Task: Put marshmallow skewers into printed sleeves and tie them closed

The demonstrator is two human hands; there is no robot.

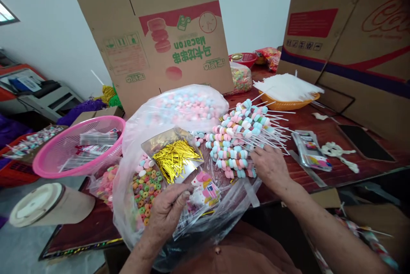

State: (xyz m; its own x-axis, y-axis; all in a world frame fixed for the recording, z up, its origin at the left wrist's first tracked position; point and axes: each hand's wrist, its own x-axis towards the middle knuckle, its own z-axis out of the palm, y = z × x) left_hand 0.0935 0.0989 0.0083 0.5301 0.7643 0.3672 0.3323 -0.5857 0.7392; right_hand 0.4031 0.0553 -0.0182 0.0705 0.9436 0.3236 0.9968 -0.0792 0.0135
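Note:
A heap of marshmallow skewers point(235, 131) in pink, blue and white lies on the table, their white sticks pointing right. At the near end of that heap, my right hand point(272, 169) has its fingers closed around a skewer's stick. My left hand point(168, 207) pinches the edge of a clear printed plastic bag point(206, 192). Just beyond it, gold twist ties point(174, 158) fill an opened packet. Coloured candy rings point(147, 190) lie beside my left hand in a large clear bag point(124, 175), with loose marshmallows point(188, 105) at its far side.
Left of the bag stand a pink basket point(40, 160) with flat packets and a lidded paper cup point(73, 205). Cardboard boxes point(128, 17) rise behind. On the right are an orange basket point(288, 105) of white sticks, a stack of printed packets point(310, 150) and a phone point(365, 141).

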